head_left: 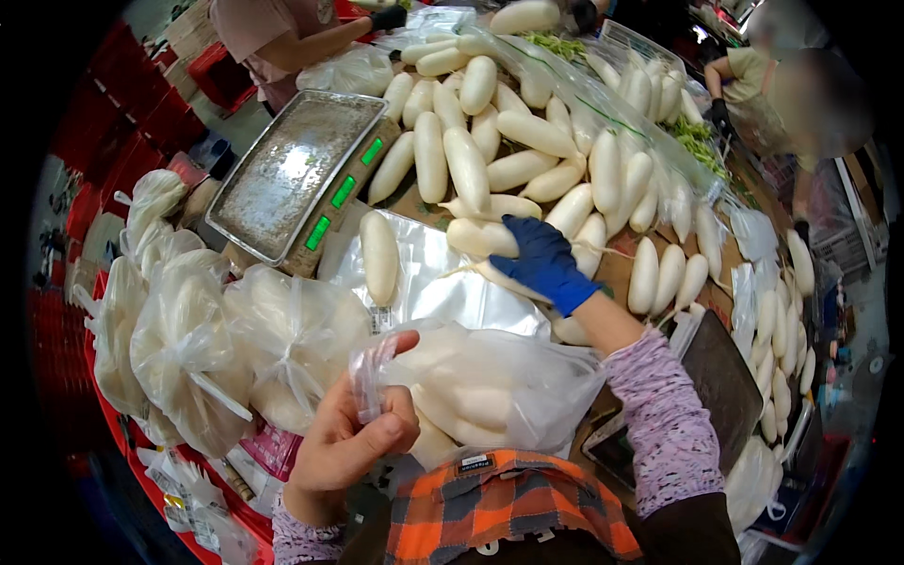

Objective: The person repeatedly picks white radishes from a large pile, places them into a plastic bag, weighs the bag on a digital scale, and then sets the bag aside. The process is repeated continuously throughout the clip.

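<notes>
My left hand (363, 424), bare, has its fingers hooked through the gathered handles (369, 377) of a clear plastic bag (513, 377), which rests at my front with several white radishes inside. My right hand (539, 259), in a blue glove, is closed over a white radish (471, 235) lying on the heap, its thumb and fingertips partly hidden. Beneath and left of it are flat clear plastic sheets (424, 301) with a lone radish (379, 254) lying on them.
A scale (282, 174) stands upper left, with tied radish bags (188, 348) and a red crate (118, 419) below it. More radishes (669, 278) cover the table rightward, near a dark metal tray (716, 386). Co-workers (273, 42) (772, 104) stand at the far side.
</notes>
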The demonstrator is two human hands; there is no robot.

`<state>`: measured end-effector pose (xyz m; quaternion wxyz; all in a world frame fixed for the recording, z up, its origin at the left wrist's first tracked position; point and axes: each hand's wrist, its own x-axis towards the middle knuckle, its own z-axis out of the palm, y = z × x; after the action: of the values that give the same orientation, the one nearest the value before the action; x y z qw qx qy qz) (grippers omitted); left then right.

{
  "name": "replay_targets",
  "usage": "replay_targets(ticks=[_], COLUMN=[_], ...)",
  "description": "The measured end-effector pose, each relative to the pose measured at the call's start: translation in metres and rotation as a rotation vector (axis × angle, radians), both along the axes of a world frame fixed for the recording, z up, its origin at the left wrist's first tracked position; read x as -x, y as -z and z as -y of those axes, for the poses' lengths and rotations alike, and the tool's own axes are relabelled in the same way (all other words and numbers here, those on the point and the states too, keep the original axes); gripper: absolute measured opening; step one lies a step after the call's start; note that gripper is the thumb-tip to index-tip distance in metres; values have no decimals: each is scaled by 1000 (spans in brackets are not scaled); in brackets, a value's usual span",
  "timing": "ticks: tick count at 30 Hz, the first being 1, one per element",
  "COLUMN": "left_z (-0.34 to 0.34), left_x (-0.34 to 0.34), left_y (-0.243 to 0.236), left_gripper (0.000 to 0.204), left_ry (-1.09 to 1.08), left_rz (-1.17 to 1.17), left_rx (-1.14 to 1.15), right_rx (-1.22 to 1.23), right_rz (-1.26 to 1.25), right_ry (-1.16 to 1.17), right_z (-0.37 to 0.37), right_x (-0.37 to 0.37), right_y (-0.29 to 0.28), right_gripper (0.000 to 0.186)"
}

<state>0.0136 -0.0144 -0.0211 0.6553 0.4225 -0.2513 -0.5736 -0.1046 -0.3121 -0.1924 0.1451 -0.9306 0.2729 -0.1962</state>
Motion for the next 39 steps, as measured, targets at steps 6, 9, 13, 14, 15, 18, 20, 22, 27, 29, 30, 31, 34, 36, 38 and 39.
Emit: replay_targets(ticks=[6, 9, 13, 14, 15, 18, 20, 22, 27, 29, 30, 31, 34, 36, 38, 39], left_z=[-7, -2, 12, 15, 16, 25, 25, 23, 7, 2, 4, 4, -2, 4, 7, 8], left_x=[-9, -9, -8, -7, -7, -7, -6, -7, -18, -17, -18, -19, -23, -21, -25, -23], left_y=[-2, 4, -1, -5, -11, -32, -35, -27, -15, -16, -17, -17, -14, -15, -11, -14], left_gripper=[69, 69, 73, 75, 77, 83, 83, 82, 84, 85, 85, 86, 86, 84, 82, 80], left_ry=[13, 12, 48, 9, -32, -89, -87, -112, -172, -187, -186, -194, -218, -180, -152, -131], left_rz=[-65, -68, -100, -146, -192, -211, -230, -144, -158, -149, -146, -137, -150, -156, -128, -110], left_rx=[3, -4, 54, 117, 182, 251, 262, 223, 128, 129, 131, 122, 128, 150, 148, 159], right_rx=[-345, -967, -1574, -1395, -1150, -781, -952, -1001, -163, -192, -168, -183, -1513, -1607, -1745, -1797], right_rz=[-366, -145, 54, -1, -99, -224, 220, 355, 136, -5, -46, -43, 457, 457, 631, 660], right_ry=[-26, 93, -234, -261, -299, -299, -238, -9, 54, 118, 162, 179, 29, 4, -161, -242], right_z=[-7, -27, -62, -76, -93, -118, -104, -68, 14, 27, 37, 45, 6, -28, -75, -88], right_x=[-12, 18, 77, 84, 84, 64, 26, -2, -101, -124, -128, -133, -95, -50, -15, 9], right_y=[-55, -127, -180, -175, -165, -147, -136, -134, -24, -12, -6, 6, -63, -114, -151, -150], right_gripper=[69, 53, 56, 61, 62, 56, 26, 21, 90, 105, 105, 108, 76, 65, 73, 79])
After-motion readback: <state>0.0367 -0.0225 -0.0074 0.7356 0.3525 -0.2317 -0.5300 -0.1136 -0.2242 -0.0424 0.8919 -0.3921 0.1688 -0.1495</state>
